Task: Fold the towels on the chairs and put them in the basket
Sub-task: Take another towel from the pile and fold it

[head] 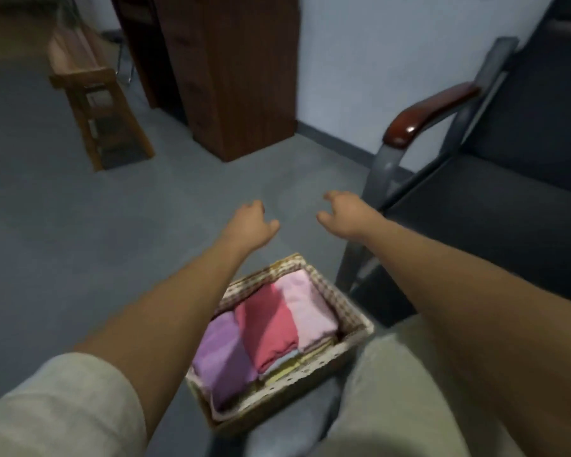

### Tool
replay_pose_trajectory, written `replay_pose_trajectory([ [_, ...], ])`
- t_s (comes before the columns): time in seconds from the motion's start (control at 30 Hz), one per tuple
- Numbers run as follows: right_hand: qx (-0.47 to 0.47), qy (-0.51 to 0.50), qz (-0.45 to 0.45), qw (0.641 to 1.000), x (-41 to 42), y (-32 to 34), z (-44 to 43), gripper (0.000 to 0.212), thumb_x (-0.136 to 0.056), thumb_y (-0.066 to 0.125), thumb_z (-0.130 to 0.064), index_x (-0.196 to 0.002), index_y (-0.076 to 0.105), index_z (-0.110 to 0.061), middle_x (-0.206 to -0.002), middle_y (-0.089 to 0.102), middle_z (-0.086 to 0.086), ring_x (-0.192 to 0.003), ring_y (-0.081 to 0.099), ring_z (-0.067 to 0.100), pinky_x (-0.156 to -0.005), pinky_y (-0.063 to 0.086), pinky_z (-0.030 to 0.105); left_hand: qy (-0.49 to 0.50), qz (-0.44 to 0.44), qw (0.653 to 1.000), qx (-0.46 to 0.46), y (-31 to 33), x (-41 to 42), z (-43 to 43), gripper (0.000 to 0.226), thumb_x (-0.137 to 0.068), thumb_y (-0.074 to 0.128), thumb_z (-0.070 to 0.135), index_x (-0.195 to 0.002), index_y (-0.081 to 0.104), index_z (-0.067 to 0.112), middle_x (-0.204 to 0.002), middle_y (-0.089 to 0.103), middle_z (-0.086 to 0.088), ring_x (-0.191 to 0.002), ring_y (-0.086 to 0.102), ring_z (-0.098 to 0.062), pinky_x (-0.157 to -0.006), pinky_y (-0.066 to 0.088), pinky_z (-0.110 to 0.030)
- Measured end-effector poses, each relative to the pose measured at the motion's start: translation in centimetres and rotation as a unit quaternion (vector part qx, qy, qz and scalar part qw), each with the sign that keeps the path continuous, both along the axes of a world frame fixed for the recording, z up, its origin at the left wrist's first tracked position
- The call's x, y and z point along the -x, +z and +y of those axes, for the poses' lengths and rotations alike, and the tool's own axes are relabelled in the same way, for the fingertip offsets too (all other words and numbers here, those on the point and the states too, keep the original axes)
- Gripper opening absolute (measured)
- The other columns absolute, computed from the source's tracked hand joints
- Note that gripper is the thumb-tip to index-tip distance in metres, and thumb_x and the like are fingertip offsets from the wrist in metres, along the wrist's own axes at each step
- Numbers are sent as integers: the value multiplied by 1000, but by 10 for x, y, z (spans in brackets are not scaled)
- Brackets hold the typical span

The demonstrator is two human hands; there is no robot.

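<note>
A woven basket [360,338] with a checked lining stands on the floor below my arms. Three folded towels lie side by side in it: a purple towel [223,354], a red towel [266,321] and a pink towel [305,308]. Paler folded cloth shows under them. My left hand [253,225] and my right hand [345,212] are stretched out over the floor beyond the basket, fingers loosely curled and apart, holding nothing. The dark chair [495,206] on the right has a bare seat.
The chair has a reddish wooden armrest [432,113] and a grey metal frame close to my right hand. A dark wooden cabinet [231,70] stands against the wall ahead. A wooden bench [89,84] sits at the far left on grey floor.
</note>
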State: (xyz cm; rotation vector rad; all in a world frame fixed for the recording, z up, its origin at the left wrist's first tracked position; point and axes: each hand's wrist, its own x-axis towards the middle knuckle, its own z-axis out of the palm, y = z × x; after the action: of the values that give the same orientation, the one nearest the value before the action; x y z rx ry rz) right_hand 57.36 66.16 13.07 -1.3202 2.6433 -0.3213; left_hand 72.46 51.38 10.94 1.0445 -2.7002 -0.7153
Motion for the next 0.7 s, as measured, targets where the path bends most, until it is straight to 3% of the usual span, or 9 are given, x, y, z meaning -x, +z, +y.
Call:
replay_pose_trajectory([
  [0.13, 4, -72, 86, 994, 40, 65, 87, 48, -97, 48, -39, -132, 46, -6, -132, 52, 20, -121, 51, 38, -100, 45, 47, -66, 65, 995, 41, 70, 67, 56, 48, -95, 55, 36, -131, 51, 4, -134, 52, -20, -122, 51, -37, -101, 45, -44],
  [0.33, -23, -192, 132, 972, 77, 115, 253, 55, -101, 46, -42, -145, 38, -11, -140, 46, 14, -124, 48, 35, -102, 44, 48, -211, 100, 971, 62, 117, 166, 194, 43, -93, 55, 36, -122, 54, 4, -125, 56, -20, -115, 56, -39, -95, 49, -46],
  [0.57, -47, -356, 121, 925, 104, 90, 435, 48, -95, 50, -42, -130, 49, -10, -127, 52, 16, -118, 53, 37, -97, 46, 45, -369, 48, 928, 11, 92, 248, 362, 40, -95, 53, 41, -124, 51, 13, -123, 54, -8, -97, 52, -23, -80, 44, -35],
  [0.7, -62, -447, 95, 887, 114, 55, 511, 43, -92, 52, -35, -125, 50, -9, -126, 51, 18, -117, 53, 37, -94, 45, 44, -436, 16, 900, -5, 61, 284, 441, 34, -92, 56, 39, -116, 57, 15, -118, 61, -5, -99, 57, -22, -83, 47, -34],
])
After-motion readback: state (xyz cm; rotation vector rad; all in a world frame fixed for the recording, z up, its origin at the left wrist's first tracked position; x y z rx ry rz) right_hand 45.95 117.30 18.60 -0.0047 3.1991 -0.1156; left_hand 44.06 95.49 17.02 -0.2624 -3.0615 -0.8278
